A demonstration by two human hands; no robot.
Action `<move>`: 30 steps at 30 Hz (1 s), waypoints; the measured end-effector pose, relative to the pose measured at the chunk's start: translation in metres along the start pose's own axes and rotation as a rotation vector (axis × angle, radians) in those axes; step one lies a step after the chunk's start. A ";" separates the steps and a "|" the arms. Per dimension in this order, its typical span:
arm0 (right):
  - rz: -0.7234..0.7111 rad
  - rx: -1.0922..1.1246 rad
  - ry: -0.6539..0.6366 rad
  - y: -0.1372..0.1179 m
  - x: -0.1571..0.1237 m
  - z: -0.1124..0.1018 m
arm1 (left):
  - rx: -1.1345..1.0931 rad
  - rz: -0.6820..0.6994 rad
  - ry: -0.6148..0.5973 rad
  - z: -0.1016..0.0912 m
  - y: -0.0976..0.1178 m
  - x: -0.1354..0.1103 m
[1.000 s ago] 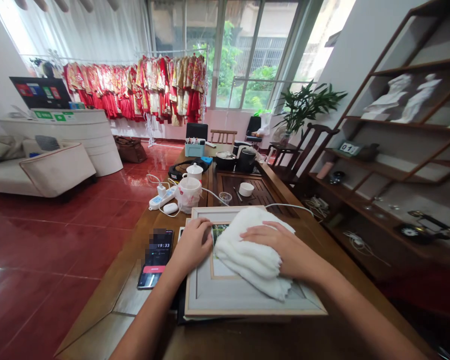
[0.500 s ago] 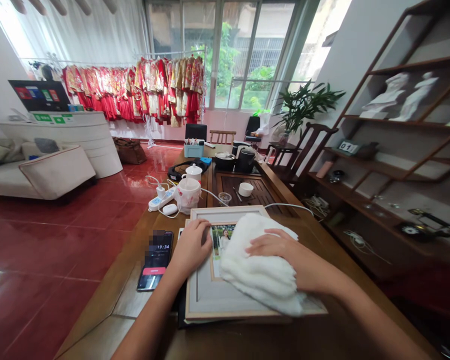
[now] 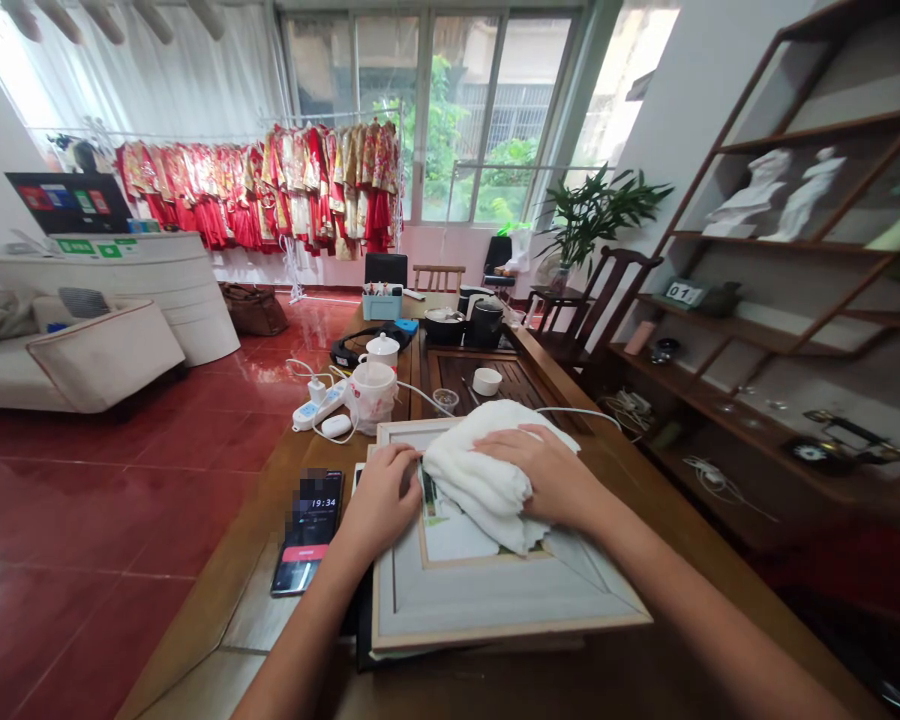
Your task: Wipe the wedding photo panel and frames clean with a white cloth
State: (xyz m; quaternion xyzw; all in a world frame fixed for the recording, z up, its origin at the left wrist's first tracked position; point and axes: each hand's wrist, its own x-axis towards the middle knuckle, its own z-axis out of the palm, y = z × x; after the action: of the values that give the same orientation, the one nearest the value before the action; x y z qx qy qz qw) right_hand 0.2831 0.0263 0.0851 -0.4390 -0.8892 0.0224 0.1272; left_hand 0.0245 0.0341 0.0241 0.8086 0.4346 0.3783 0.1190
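Observation:
A light wooden picture frame [image 3: 495,600] lies flat on a dark item at the near part of the table. My left hand [image 3: 385,500] rests on its left border, fingers bent and pressed against it. My right hand [image 3: 536,470] grips a folded white towel [image 3: 472,460], which lies bunched on the upper middle of the frame. The towel covers most of the photo [image 3: 457,537] inside; only its lower and left parts show. Left of my left forearm lies a phone [image 3: 311,530] with a lit screen.
Beyond the frame stand a white mug [image 3: 373,395], a lidded cup [image 3: 381,350], a power strip [image 3: 319,405] and a small white bowl [image 3: 487,381] on a tea tray [image 3: 450,365]. A white cable crosses the table behind the frame. Shelves [image 3: 795,240] rise on the right.
My right hand and the towel have moved up and left across the frame, uncovering its lower right border and covering the person in the photo. My left hand stays in place.

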 end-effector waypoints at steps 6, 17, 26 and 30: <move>-0.013 0.026 -0.014 -0.005 -0.009 -0.004 | 0.002 0.005 0.001 -0.001 0.005 0.001; -0.076 0.186 -0.210 -0.023 -0.058 -0.015 | -0.049 -0.014 0.005 -0.001 0.003 -0.002; -0.036 -0.001 -0.023 -0.008 -0.010 0.000 | -0.044 -0.012 -0.009 -0.004 0.004 -0.003; -0.034 -0.001 -0.022 -0.006 -0.004 0.004 | -0.036 -0.020 -0.001 -0.006 0.006 -0.004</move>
State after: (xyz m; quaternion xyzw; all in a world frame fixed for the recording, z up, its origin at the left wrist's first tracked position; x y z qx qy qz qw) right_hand 0.2803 0.0197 0.0813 -0.4235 -0.8979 0.0246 0.1177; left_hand 0.0230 0.0261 0.0291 0.8021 0.4358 0.3844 0.1375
